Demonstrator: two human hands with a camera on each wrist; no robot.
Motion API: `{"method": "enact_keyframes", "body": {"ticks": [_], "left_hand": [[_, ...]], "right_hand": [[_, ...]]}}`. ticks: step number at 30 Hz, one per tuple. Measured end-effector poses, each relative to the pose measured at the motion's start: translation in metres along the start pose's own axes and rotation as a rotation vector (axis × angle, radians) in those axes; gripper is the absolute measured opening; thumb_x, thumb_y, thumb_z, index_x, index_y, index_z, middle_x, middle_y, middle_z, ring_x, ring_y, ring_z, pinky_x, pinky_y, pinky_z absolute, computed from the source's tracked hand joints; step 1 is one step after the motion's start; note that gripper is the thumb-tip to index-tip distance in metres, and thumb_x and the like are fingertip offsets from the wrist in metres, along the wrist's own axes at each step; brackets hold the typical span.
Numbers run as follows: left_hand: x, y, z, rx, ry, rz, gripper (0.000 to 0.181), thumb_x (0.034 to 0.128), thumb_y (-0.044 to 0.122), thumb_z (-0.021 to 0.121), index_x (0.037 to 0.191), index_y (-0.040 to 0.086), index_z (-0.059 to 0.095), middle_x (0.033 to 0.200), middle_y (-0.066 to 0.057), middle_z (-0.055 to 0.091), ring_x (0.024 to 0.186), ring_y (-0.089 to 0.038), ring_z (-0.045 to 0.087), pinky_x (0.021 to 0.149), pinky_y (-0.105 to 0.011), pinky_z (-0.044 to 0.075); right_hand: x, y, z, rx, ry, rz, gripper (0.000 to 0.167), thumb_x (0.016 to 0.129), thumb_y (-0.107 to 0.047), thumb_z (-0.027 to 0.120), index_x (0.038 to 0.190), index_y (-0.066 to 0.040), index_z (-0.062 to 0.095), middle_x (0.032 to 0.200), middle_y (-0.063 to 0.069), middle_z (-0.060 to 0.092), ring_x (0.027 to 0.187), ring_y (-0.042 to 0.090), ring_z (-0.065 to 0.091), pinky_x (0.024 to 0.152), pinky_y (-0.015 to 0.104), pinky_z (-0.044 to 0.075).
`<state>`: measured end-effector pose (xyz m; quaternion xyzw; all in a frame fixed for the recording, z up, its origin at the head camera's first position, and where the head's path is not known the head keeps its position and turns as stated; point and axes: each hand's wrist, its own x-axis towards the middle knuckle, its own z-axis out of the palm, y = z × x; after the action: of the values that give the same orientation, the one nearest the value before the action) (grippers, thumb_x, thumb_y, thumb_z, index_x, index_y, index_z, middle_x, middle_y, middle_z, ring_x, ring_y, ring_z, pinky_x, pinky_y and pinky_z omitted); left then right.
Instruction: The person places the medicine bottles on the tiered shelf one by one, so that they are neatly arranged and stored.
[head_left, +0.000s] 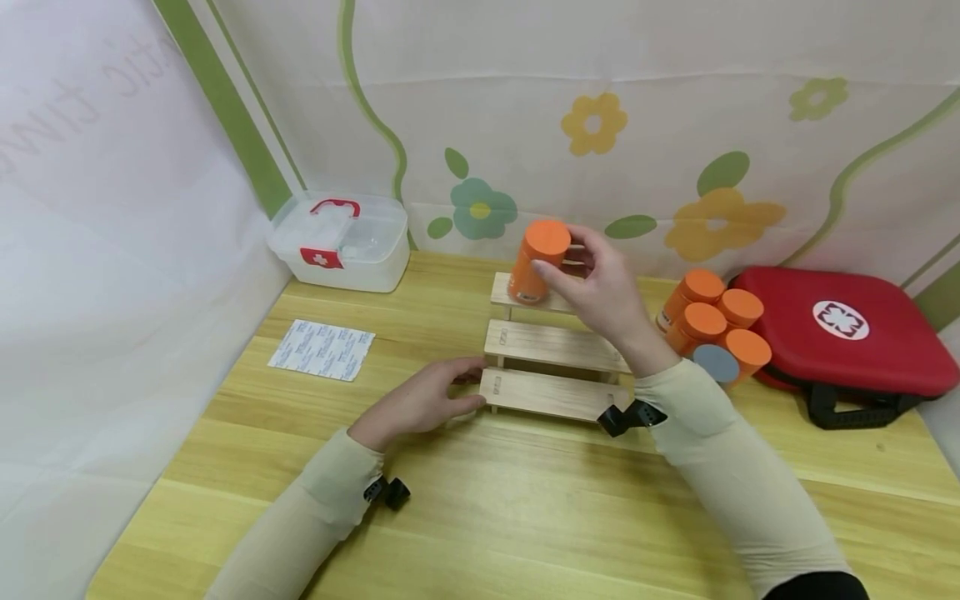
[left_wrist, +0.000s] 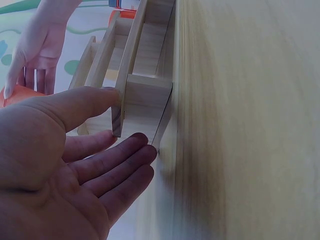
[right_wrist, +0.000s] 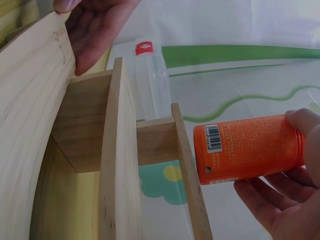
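Note:
My right hand (head_left: 606,292) grips an upright orange bottle (head_left: 534,265) with an orange lid, thumb on one side and fingers on the other. Its base is at the left end of the top step of a three-step wooden stand (head_left: 551,343); whether it bears its full weight there, I cannot tell. At the stand's left end, my left hand (head_left: 423,398) holds the lowest step by its corner. In the left wrist view the thumb (left_wrist: 95,105) lies against that board, and the other fingers (left_wrist: 125,167) extend beside the end. A barcode label (right_wrist: 213,138) shows near the bottle's base.
Several orange-lidded bottles (head_left: 701,321) and one grey-lidded bottle (head_left: 716,364) cluster right of the stand, beside a red first-aid case (head_left: 862,333). A clear plastic box (head_left: 352,250) with a red handle stands back left. A printed blister sheet (head_left: 322,350) lies before it.

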<state>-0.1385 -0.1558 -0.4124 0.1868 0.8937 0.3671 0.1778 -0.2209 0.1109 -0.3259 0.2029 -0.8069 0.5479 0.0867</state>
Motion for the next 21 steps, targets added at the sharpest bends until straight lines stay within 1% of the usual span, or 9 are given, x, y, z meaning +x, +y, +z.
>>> {"method": "enact_keyframes", "body": {"ticks": [9, 12, 19, 21], "left_hand": [[0.001, -0.001, 0.001, -0.001, -0.004, -0.013, 0.062, 0.1062, 0.027, 0.071, 0.161, 0.007, 0.049, 0.156, -0.010, 0.062, 0.146, -0.028, 0.058, 0.126, -0.050, 0.045], [0.000, -0.001, 0.001, -0.001, -0.005, -0.015, 0.062, 0.1065, 0.028, 0.071, 0.161, 0.007, 0.050, 0.156, -0.010, 0.062, 0.146, -0.028, 0.058, 0.125, -0.051, 0.045], [0.000, 0.000, 0.001, -0.007, -0.003, -0.010, 0.062, 0.1065, 0.027, 0.071, 0.161, 0.007, 0.050, 0.154, -0.009, 0.063, 0.145, -0.027, 0.058, 0.125, -0.050, 0.045], [0.000, 0.000, 0.001, -0.006, -0.001, -0.013, 0.062, 0.1064, 0.027, 0.071, 0.161, 0.007, 0.050, 0.154, -0.009, 0.064, 0.145, -0.027, 0.058, 0.125, -0.050, 0.045]], "right_hand": [[0.009, -0.003, 0.009, -0.023, -0.015, 0.008, 0.060, 0.100, -0.020, 0.080, 0.151, 0.000, 0.056, 0.141, 0.020, 0.066, 0.125, 0.035, 0.068, 0.109, 0.052, 0.059], [0.012, -0.003, 0.012, -0.022, -0.028, 0.020, 0.061, 0.100, -0.022, 0.080, 0.152, -0.001, 0.056, 0.141, 0.020, 0.067, 0.125, 0.036, 0.068, 0.110, 0.052, 0.059], [0.016, -0.005, 0.014, -0.035, -0.067, 0.065, 0.060, 0.101, -0.027, 0.079, 0.154, -0.009, 0.057, 0.139, 0.018, 0.067, 0.126, 0.035, 0.069, 0.110, 0.051, 0.058], [0.017, -0.005, 0.014, -0.043, -0.082, 0.078, 0.060, 0.101, -0.028, 0.078, 0.154, -0.009, 0.057, 0.141, 0.019, 0.067, 0.127, 0.037, 0.069, 0.111, 0.052, 0.058]]}}
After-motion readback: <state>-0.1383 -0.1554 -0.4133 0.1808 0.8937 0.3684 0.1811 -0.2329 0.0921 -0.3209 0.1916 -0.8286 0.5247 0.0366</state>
